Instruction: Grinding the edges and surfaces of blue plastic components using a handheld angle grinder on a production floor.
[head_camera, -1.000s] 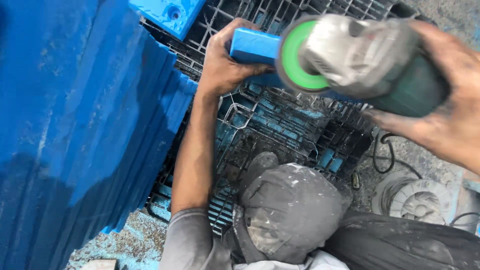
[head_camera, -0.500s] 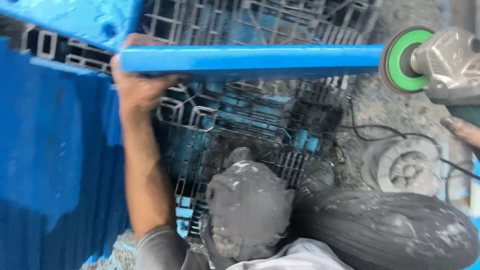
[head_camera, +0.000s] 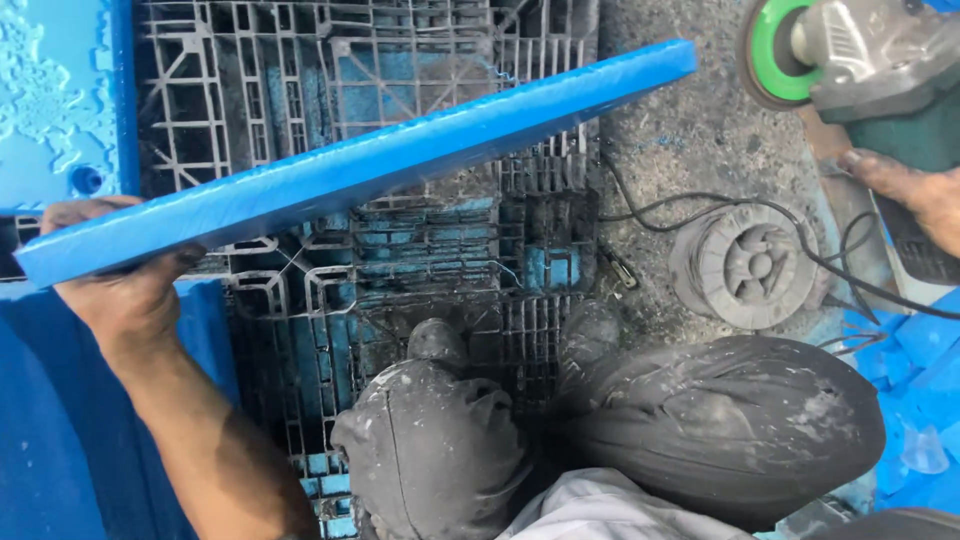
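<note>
My left hand (head_camera: 118, 290) grips the near end of a long blue plastic board (head_camera: 380, 165), held edge-on and slanting from lower left up toward the upper right. My right hand (head_camera: 915, 195) holds an angle grinder (head_camera: 860, 70) at the top right; its green-backed disc faces left and stands apart from the board's far end. The grinder's black cord (head_camera: 760, 235) trails down across the ground.
A dark plastic pallet grid (head_camera: 400, 270) lies beneath the board. My dust-covered knees (head_camera: 430, 450) are at the bottom. A grey round spool (head_camera: 750, 265) sits on the gritty ground. Blue plastic sheets stand at left (head_camera: 50, 100), blue scraps at right (head_camera: 920, 350).
The board has swung down on the left and away from the grinder disc, which now sits clear of its far end. The view has shifted left and my left hand is lower.
</note>
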